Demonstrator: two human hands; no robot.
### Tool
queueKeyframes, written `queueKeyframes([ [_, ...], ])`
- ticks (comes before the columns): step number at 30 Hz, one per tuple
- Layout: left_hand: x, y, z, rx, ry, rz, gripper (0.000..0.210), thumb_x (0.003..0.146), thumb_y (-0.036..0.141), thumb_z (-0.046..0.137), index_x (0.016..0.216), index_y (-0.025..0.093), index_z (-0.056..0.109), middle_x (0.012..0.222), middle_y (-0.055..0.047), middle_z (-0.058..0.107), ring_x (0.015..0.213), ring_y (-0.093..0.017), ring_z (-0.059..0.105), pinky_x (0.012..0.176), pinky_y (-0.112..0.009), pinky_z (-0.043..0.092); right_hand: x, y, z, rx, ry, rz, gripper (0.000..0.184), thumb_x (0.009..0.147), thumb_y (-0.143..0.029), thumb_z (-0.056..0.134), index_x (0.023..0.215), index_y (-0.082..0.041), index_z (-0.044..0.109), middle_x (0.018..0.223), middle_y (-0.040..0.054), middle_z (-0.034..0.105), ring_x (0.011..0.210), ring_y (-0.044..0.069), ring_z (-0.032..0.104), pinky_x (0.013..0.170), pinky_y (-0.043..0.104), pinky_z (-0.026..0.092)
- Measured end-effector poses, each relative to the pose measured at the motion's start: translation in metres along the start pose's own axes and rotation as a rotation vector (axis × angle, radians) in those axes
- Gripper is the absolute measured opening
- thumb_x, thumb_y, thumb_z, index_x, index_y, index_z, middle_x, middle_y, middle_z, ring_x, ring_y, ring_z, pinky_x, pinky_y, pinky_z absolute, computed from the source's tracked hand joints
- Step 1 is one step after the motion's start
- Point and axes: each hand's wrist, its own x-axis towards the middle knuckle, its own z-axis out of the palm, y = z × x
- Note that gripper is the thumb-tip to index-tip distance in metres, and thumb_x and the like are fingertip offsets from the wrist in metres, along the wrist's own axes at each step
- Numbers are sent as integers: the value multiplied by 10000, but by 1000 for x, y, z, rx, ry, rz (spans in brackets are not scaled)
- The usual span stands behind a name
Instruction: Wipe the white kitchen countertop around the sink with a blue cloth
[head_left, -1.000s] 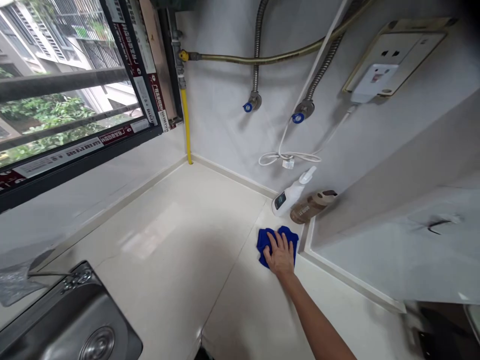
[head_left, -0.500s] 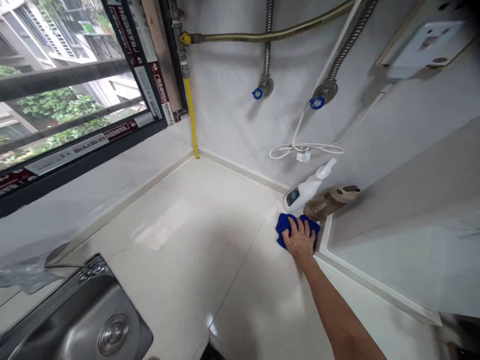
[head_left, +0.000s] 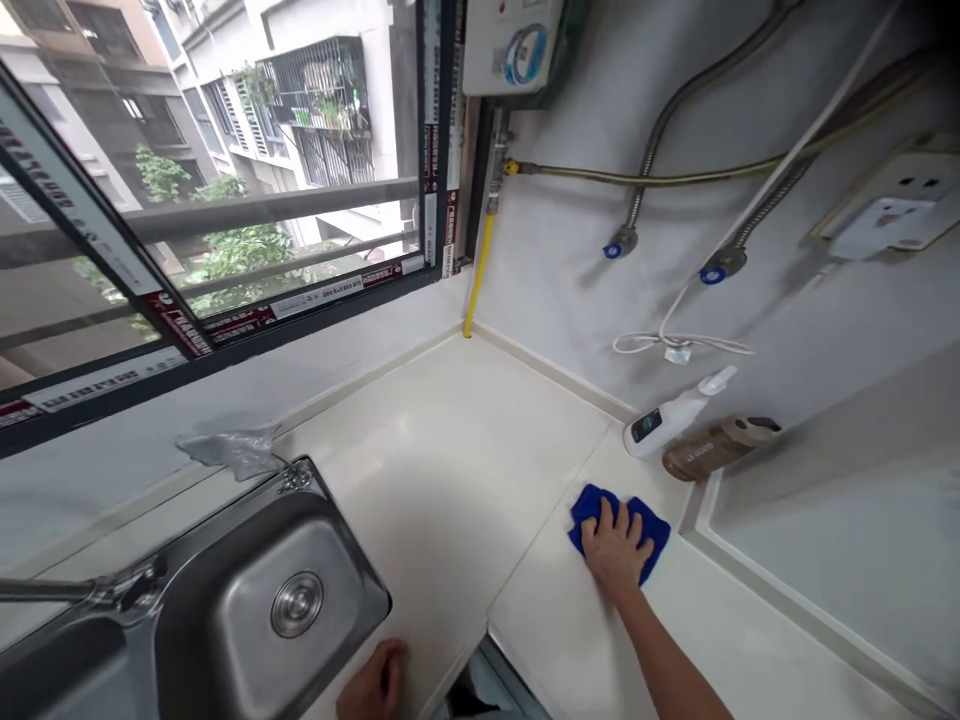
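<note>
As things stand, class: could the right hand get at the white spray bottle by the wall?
Probably yes. The right hand lies flat on the blue cloth, and only bare countertop separates it from the white spray bottle.

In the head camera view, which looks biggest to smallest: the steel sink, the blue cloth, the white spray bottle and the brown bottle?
1. Steel sink, by far.
2. Blue cloth, partly under the right hand.
3. White spray bottle and brown bottle: they look alike, so no ranking.

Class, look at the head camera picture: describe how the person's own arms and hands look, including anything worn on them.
Both are bare. The right hand has no glove, ring or watch in view, and its forearm runs bare to the picture's lower edge, no sleeve showing. Only the knuckles of the left hand show at the bottom edge, also ungloved; its wrist and arm are out of view.
</note>
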Motion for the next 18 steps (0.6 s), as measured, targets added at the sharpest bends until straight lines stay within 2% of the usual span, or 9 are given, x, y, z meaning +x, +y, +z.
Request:
queueKeyframes([
  [3,1,-3,0,-33,-34,44,306,899,247,439,974,327,724,831,27,766,751,-195,716,712,-286,507,-41,-23,-10,27,30,-47,613,953,-386,247,1471,-113,427,1490,249,392,1418,439,257,1036,723,272],
  [9,1,6,-16,-179,-141,94,362,923,263,351,990,268,706,584,38,668,585,-161,658,596,-252,452,-112,-73,-28,101,105,-95,605,962,-392,250,1488,-136,405,1484,256,403,1421,450,253,1012,772,259],
  [14,-3,9,-28,-349,-208,124,376,910,349,345,968,236,699,551,35,631,547,-159,627,592,-263,456,-150,-121,-40,90,-7,-134,610,950,-367,254,1487,-117,402,1496,258,389,1439,444,218,1030,775,236],
  [18,-16,-1,-36,-636,-242,71,429,891,505,389,949,196,681,524,30,565,494,-155,564,533,-264,449,-162,-153,-48,36,-96,-185,611,941,-325,247,1493,-101,383,1522,256,351,1449,440,189,1033,776,232],
])
